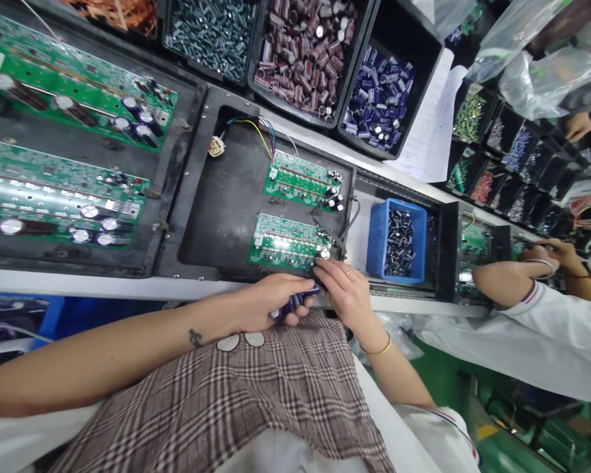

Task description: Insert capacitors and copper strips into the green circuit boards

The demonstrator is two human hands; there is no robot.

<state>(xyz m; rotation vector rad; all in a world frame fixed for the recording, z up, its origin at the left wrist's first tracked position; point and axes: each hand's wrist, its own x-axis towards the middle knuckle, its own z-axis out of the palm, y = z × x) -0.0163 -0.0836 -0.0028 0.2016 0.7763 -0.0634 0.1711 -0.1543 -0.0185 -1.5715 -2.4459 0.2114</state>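
The left hand (270, 301) grips several blue capacitors (295, 303) in its fingers; at the nearer of two boards (286, 242) in one tray (219, 210), the right hand (347, 292) bends its fingers, grip unclear.

Brown plaid apron (276, 387), white sleeves (438, 430), yellow bangle (385, 348), dark forearm tattoo (195, 338), seemingly a ring (349, 270).
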